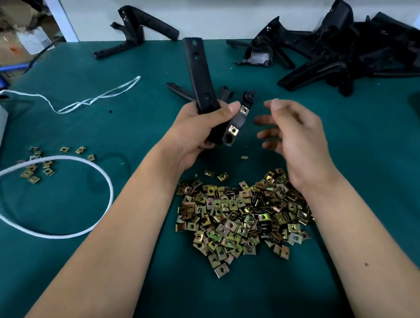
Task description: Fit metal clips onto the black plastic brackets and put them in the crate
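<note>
A green table [57, 258] fills the view, with a heap of black brackets [350, 54] at its far right and a single spare bracket [137, 33] lying at far left. A large pile of metal clips [238, 221] sits near the front between the forearms, and a small scatter of clips [39, 165] lies to the left beside a looped white cable [60, 235]. The left hand [201, 133] grips a black bracket [201, 77] above the table, thumb pressed on its upper side; two clips already sit on its lower arm. The right hand [294, 138] hovers just beside it, fingers loosely spread, holding nothing
</note>
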Demonstrator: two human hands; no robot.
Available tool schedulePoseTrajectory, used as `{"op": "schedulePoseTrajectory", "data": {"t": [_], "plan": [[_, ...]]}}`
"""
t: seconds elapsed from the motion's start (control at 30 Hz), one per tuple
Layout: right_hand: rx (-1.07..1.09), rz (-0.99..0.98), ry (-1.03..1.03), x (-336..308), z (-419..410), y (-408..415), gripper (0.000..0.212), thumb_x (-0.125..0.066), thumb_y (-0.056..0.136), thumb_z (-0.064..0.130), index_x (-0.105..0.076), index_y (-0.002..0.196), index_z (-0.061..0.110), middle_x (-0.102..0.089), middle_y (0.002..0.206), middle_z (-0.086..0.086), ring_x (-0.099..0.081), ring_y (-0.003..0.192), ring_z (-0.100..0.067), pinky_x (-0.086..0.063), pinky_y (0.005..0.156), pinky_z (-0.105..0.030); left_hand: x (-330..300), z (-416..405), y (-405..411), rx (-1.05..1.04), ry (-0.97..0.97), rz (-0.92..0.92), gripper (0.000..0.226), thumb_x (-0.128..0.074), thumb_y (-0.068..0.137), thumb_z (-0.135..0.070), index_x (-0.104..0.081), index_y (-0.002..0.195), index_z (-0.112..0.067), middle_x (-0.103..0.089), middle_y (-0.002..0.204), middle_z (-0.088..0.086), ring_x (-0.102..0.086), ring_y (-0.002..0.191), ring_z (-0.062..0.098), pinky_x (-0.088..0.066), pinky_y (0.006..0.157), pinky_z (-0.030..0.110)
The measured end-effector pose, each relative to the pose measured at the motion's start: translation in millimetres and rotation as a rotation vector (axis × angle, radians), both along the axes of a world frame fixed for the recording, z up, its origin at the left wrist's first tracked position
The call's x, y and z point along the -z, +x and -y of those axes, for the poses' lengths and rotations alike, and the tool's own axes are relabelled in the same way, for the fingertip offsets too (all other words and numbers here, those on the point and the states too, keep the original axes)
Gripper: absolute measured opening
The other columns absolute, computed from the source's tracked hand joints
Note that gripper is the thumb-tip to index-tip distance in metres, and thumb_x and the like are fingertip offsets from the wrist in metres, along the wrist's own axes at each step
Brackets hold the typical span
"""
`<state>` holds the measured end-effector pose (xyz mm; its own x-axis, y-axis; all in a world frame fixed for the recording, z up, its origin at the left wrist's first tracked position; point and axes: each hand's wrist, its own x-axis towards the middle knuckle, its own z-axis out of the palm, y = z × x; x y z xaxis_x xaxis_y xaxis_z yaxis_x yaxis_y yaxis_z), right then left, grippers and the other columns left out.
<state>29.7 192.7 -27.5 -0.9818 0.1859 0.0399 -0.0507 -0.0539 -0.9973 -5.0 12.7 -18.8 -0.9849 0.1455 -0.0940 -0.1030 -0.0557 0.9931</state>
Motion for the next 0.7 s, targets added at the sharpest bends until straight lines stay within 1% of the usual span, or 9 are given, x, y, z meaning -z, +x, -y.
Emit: {"op": "schedulePoseTrajectory", "data": {"t": [0.07, 0.13, 0.23, 0.3, 0.4, 0.47, 0.53, 0.63, 0.7], "plan": [[-0.067, 0.04, -0.061, -5.5, 2.8, 2.8, 0.028, -0.058, 0.104, 0.038, -0.067, 0.113, 0.012, -0.073, 0.101, -0.012, -0.067, 0.08, -0.022, -0.054, 0.065, -0.032, -2.1, -9.2, 2.8, -0.005, -0.05, -0.043, 0.019, -0.077, 0.091, -0.027, -0.065, 0.097, -0.014, -0.064, 0.074, -0.002, -0.056, 0.053, 0.008, -0.036, 0.044, 0.017], [-0.085, 0.065, -0.126, -11.5, 4.3, 6.4, 0.027, -0.061, 0.103, 0.037, -0.066, 0.103, 0.011, -0.069, 0.096, -0.01, -0.069, 0.085, -0.024, -0.059, 0.073, -0.04, -4.0, -21.2, 5.3, -0.003, -0.098, -0.095, 0.012, -0.072, 0.095, -0.023, -0.065, 0.097, -0.013, -0.065, 0.077, 0.0, -0.057, 0.056, 0.006, -0.037, 0.042, 0.016], [0.015, 0.057, -0.226, -18.8, -13.7, 22.7, 0.02, -0.064, 0.102, 0.027, -0.069, 0.1, 0.008, -0.072, 0.097, -0.011, -0.071, 0.095, -0.027, -0.057, 0.097, -0.052, -7.2, -59.4, 10.1, 0.036, -0.193, -0.17, 0.02, -0.07, 0.096, -0.017, -0.063, 0.106, -0.001, -0.064, 0.089, 0.006, -0.061, 0.075, 0.012, -0.047, 0.058, 0.02], [0.117, 0.018, -0.284, -23.3, -30.3, 37.0, 0.012, -0.065, 0.101, 0.016, -0.068, 0.101, 0.004, -0.073, 0.102, -0.019, -0.069, 0.097, -0.029, -0.053, 0.102, -0.057, -13.2, -92.6, 19.2, 0.083, -0.228, -0.212, 0.029, -0.072, 0.094, -0.018, -0.06, 0.11, 0.003, -0.062, 0.091, 0.009, -0.06, 0.081, 0.017, -0.047, 0.066, 0.029], [0.389, -0.092, -0.286, -29.2, -83.5, 72.2, 0.007, -0.064, 0.098, 0.002, -0.063, 0.104, 0.006, -0.071, 0.113, -0.029, -0.07, 0.105, -0.035, -0.052, 0.104, -0.057, -26.0, -168.3, 50.5, 0.225, -0.196, -0.319, 0.022, -0.076, 0.087, -0.012, -0.058, 0.1, -0.009, -0.065, 0.089, 0.005, -0.064, 0.079, 0.017, -0.052, 0.068, 0.033], [0.527, -0.183, -0.262, -28.9, -125.0, 102.7, 0.013, -0.062, 0.098, -0.003, -0.061, 0.109, 0.004, -0.077, 0.096, -0.016, -0.074, 0.098, -0.031, -0.06, 0.092, -0.046, -33.1, -214.5, 77.7, 0.323, -0.198, -0.402, 0.034, -0.076, 0.077, -0.011, -0.056, 0.104, -0.011, -0.066, 0.093, 0.002, -0.065, 0.088, 0.021, -0.056, 0.083, 0.041], [0.685, -0.23, -0.18, -25.9, -175.1, 149.2, 0.016, -0.065, 0.096, -0.004, -0.062, 0.11, 0.003, -0.076, 0.085, -0.006, -0.073, 0.086, -0.023, -0.06, 0.08, -0.035, -35.6, -266.3, 111.9, 0.445, -0.215, -0.475, 0.05, -0.074, 0.07, -0.015, -0.055, 0.115, -0.007, -0.066, 0.098, 0.001, -0.065, 0.097, 0.025, -0.054, 0.09, 0.04], [0.913, -0.253, -0.122, -11.6, -243.4, 229.1, 0.016, -0.065, 0.095, -0.002, -0.064, 0.109, 0.005, -0.074, 0.106, -0.022, -0.071, 0.101, -0.037, -0.057, 0.095, -0.05, -28.4, -337.5, 171.1, 0.614, -0.19, -0.49, 0.048, -0.075, 0.071, -0.012, -0.053, 0.113, -0.011, -0.069, 0.1, 0.002, -0.068, 0.098, 0.025, -0.056, 0.088, 0.042], [1.037, -0.237, -0.106, 6.6, -282.3, 284.3, 0.017, -0.065, 0.094, 0.003, -0.063, 0.108, 0.012, -0.072, 0.11, -0.024, -0.07, 0.104, -0.042, -0.056, 0.097, -0.054, -14.6, -382.5, 213.4, 0.74, -0.133, -0.423, 0.043, -0.075, 0.072, -0.01, -0.05, 0.107, -0.015, -0.07, 0.099, 0.004, -0.071, 0.095, 0.026, -0.058, 0.086, 0.044]]}}
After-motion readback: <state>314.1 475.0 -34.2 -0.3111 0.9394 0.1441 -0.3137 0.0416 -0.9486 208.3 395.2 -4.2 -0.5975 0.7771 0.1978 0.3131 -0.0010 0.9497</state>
